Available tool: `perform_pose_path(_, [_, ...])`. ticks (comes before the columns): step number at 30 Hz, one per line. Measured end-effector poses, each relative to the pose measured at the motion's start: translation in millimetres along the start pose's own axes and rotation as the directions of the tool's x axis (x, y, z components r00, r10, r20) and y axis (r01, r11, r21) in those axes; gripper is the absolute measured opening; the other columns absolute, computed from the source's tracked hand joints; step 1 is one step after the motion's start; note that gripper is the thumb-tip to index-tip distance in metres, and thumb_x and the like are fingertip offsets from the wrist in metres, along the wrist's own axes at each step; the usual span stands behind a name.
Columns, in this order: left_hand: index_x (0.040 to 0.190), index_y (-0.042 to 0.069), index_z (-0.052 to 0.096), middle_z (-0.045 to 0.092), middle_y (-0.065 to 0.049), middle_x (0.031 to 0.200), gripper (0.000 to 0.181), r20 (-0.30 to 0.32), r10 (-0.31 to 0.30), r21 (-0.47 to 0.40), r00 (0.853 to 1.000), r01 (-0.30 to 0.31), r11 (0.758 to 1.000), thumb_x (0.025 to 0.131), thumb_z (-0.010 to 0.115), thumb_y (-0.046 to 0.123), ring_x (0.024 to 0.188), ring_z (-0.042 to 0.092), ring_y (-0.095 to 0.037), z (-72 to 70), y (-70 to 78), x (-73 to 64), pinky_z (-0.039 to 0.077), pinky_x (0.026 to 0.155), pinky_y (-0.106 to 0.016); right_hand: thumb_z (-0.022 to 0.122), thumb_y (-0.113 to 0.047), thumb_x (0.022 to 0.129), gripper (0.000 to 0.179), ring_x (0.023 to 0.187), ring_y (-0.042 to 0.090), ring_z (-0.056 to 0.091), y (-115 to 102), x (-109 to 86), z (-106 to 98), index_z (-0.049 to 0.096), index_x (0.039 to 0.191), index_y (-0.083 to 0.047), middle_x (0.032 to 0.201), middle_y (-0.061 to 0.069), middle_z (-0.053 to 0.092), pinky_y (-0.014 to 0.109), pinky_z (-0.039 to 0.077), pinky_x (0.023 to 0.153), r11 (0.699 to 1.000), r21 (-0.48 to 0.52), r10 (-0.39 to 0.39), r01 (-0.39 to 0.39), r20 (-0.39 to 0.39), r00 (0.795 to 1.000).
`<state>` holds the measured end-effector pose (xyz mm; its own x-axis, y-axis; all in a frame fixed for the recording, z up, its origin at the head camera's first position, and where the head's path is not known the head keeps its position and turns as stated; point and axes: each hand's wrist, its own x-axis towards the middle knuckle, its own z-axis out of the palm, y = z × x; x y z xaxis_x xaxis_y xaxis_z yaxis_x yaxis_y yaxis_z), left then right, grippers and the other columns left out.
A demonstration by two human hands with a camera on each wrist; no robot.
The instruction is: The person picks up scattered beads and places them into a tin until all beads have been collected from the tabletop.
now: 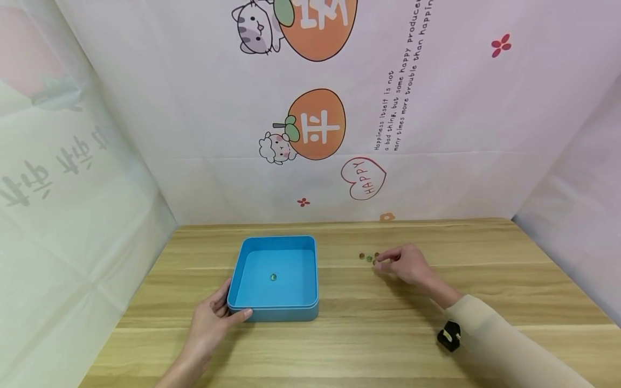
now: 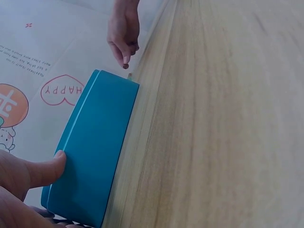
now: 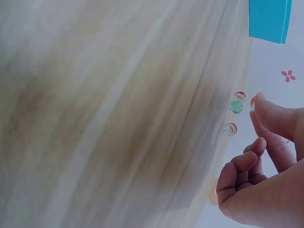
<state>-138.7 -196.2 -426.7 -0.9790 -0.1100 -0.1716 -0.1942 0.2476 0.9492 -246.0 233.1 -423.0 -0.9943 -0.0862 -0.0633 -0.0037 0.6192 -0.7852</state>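
Observation:
A blue square open box [image 1: 291,313] stands on the left part of the table, with one clear greenish marble [image 1: 273,277] on its floor. My left hand [image 1: 209,322] grips the box's near left corner, the thumb against the front wall and the other fingers along the left side. Right of the box, my right hand [image 1: 405,264] pinches a reddish clear marble [image 3: 252,103] between thumb and forefinger, just above the table. The other fingers of that hand are curled in. Close by on the wood lie a green marble [image 3: 236,107] and two red-streaked marbles [image 3: 231,129].
The wood-grain table [image 1: 339,350] meets a printed white cloth backdrop [image 1: 233,188] at its far edge. Cloth also hangs along the left and right sides. A small black device [image 1: 449,336] sits at the right wrist, beside a beige sleeve [image 1: 499,337].

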Motion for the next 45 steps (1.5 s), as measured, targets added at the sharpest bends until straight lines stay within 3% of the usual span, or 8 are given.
perform_pose_path(6, [0.166, 0.001, 0.026, 0.024, -0.028, 0.167, 0.098, -0.002, -0.002, 0.004, 1.0, 0.002, 1.0, 0.089, 0.087, 0.008, 0.151, 0.029, -0.045, 0.2, 0.5, -0.9, 0.043, 0.112, -0.048, 0.081, -0.013, 0.095, 0.02, 0.071, 0.018, 0.047, -4, -3.2, -1, 0.081, 0.111, 0.0, 0.106, 0.012, 0.073, 0.025, 0.039, 0.056, 1.0, 0.015, -0.026, 0.026, -0.004, 1.0])
perform_pose_path(14, [0.166, 0.001, 0.026, 0.024, -0.027, 0.167, 0.099, -0.007, 0.002, 0.003, 1.0, -0.002, 1.0, 0.089, 0.087, 0.008, 0.151, 0.029, -0.044, 0.6, 1.1, -1.8, 0.043, 0.113, -0.048, 0.081, -0.014, 0.095, 0.026, 0.071, 0.019, 0.047, -7, -7.6, -3, 0.079, 0.115, 0.002, 0.085, 0.008, 0.061, 0.025, 0.04, 0.056, 0.998, 0.043, -0.049, 0.049, -0.007, 0.999])
perform_pose_path(22, [0.166, 0.001, 0.026, 0.024, -0.028, 0.167, 0.099, -0.008, 0.005, 0.005, 1.0, -0.005, 1.0, 0.088, 0.087, 0.01, 0.151, 0.029, -0.045, 0.7, 0.3, -1.1, 0.042, 0.113, -0.049, 0.081, -0.017, 0.095, 0.025, 0.079, 0.021, 0.047, -12, -8.9, -3, 0.081, 0.113, 0.0, 0.099, 0.01, 0.071, 0.027, 0.038, 0.059, 0.998, 0.035, -0.048, 0.049, -0.016, 0.999])
perform_pose_path(29, [0.166, 0.001, 0.026, 0.025, -0.028, 0.167, 0.099, -0.005, 0.006, 0.006, 1.0, -0.006, 1.0, 0.089, 0.087, 0.01, 0.152, 0.029, -0.044, 0.3, -0.1, -0.6, 0.042, 0.114, -0.049, 0.081, -0.017, 0.095, 0.026, 0.079, 0.021, 0.047, -13, -8.8, -4, 0.081, 0.115, -0.001, 0.088, 0.008, 0.064, 0.027, 0.037, 0.059, 0.998, 0.037, -0.045, 0.046, -0.014, 0.999])
perform_pose_path(45, [0.165, 0.001, 0.027, 0.025, -0.028, 0.167, 0.099, -0.006, 0.006, 0.018, 1.0, -0.006, 1.0, 0.088, 0.088, 0.01, 0.151, 0.03, -0.045, 0.5, 1.1, -1.0, 0.042, 0.114, -0.049, 0.081, -0.018, 0.095, 0.024, 0.078, 0.02, 0.048, -29, -11.1, -3, 0.082, 0.112, -0.002, 0.082, 0.005, 0.06, 0.028, 0.038, 0.061, 0.992, 0.067, -0.103, 0.104, -0.009, 0.995])
